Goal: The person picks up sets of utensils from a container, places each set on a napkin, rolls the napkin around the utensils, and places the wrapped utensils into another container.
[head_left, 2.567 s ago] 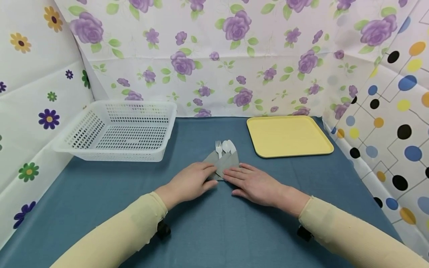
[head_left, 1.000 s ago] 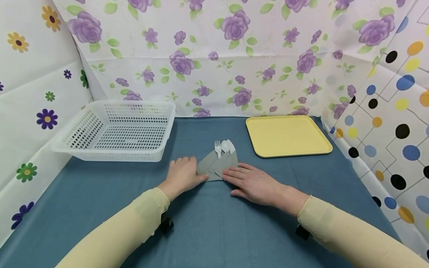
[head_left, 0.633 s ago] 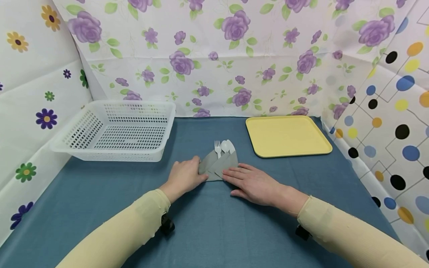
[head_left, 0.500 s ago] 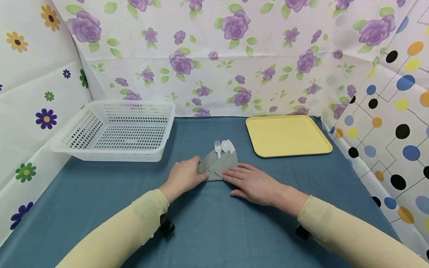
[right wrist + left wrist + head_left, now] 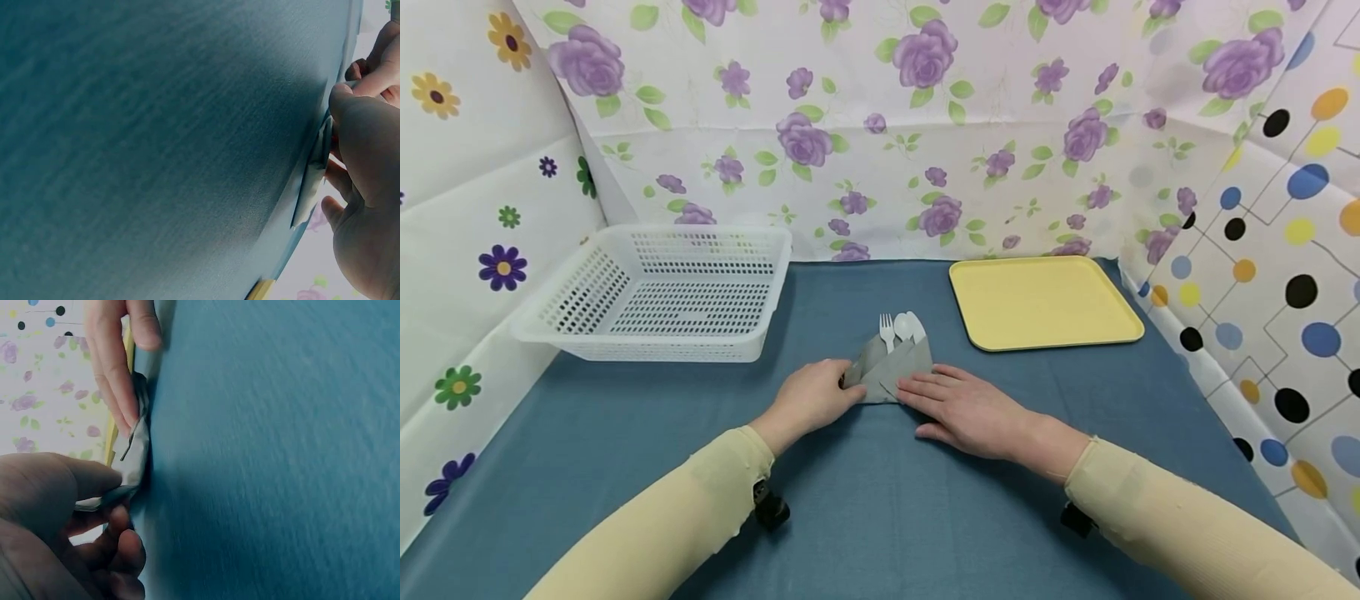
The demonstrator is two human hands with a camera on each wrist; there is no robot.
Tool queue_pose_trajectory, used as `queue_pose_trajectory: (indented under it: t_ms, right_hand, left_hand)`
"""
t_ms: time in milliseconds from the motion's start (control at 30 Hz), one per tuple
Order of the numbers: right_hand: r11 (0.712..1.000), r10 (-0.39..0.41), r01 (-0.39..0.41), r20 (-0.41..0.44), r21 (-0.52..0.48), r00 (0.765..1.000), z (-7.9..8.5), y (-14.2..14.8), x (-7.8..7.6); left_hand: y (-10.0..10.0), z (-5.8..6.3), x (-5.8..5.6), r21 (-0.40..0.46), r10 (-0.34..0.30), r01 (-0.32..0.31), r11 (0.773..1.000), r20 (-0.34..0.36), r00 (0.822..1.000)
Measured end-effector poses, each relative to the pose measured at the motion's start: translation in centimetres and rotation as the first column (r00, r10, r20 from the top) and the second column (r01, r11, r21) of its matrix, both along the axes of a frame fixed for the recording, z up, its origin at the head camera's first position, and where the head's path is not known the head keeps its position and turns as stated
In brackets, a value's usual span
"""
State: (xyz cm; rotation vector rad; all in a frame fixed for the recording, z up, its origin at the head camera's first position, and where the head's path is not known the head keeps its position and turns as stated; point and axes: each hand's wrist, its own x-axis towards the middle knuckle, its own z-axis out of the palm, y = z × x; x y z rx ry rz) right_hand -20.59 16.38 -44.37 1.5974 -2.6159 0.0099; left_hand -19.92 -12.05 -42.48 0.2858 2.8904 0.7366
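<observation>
A folded grey napkin [image 5: 898,367] lies mid-table, with a white fork [image 5: 887,332], a spoon [image 5: 902,325] and a knife [image 5: 916,326] sticking out of its far end. Their lower parts are hidden in the folds. My left hand [image 5: 812,398] pinches the napkin's left edge between thumb and curled fingers, as the left wrist view shows at the napkin [image 5: 134,464]. Across from it, my right hand [image 5: 970,410] rests with straight fingers on the napkin's right side, its thumb spread on the cloth. The right wrist view catches the napkin [image 5: 310,184] under the fingers.
On the far left stands a white perforated plastic basket [image 5: 658,346]. A yellow tray [image 5: 1048,302] lies at the far right. Blue cloth [image 5: 880,517] covers the table, and a flowered curtain [image 5: 880,192] hangs at its back edge.
My left hand first moved left off the napkin's middle, uncovering its left flap, then its fingers curled round that edge, which now lifts and folds inward. The right hand stays in place.
</observation>
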Motion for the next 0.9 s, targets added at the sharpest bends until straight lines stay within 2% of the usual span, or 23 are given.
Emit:
queue_pose_trajectory:
  t_ms: [100, 167, 367, 500, 567, 667, 900]
  right_hand:
    - [1.000, -0.003, 0.003, 0.003, 0.002, 1.000, 0.1, 0.0, 0.0]
    - [1.000, -0.006, 0.006, 0.002, 0.002, 1.000, 0.1, 0.0, 0.0]
    - [1.000, -0.002, 0.002, -0.008, 0.001, 1.000, 0.0, 0.0, 0.0]
    - [1.000, 0.000, 0.000, -0.008, -0.003, 1.000, 0.0, 0.0, 0.0]
    - [1.000, -0.001, 0.001, -0.009, -0.004, 1.000, 0.0, 0.1, 0.0]
    - [1.000, -0.005, 0.005, -0.011, -0.003, 1.000, -0.1, 0.1, 0.0]
    - [1.000, -0.009, 0.009, -0.003, 0.002, 1.000, -0.1, 0.0, 0.0]
  left_hand:
    - [0.1, 0.2, -0.1, 0.112, 0.021, -0.022, 0.993, 0.013, 1.000]
    - [0.3, 0.4, -0.1, 0.200, 0.035, -0.042, 0.979, 0.040, 0.999]
    - [1.0, 1.0, 0.2, 0.408, 0.053, -0.115, 0.906, 0.160, 0.986]
    - [1.5, 1.1, 0.4, 0.488, 0.068, -0.161, 0.858, 0.202, 0.977]
    - [1.6, 1.0, 0.5, 0.502, 0.079, -0.179, 0.846, 0.214, 0.974]
    - [1.8, 1.0, 0.4, 0.497, 0.094, -0.194, 0.846, 0.220, 0.971]
    - [2.3, 0.9, 0.1, 0.389, 0.110, -0.136, 0.911, 0.088, 0.990]
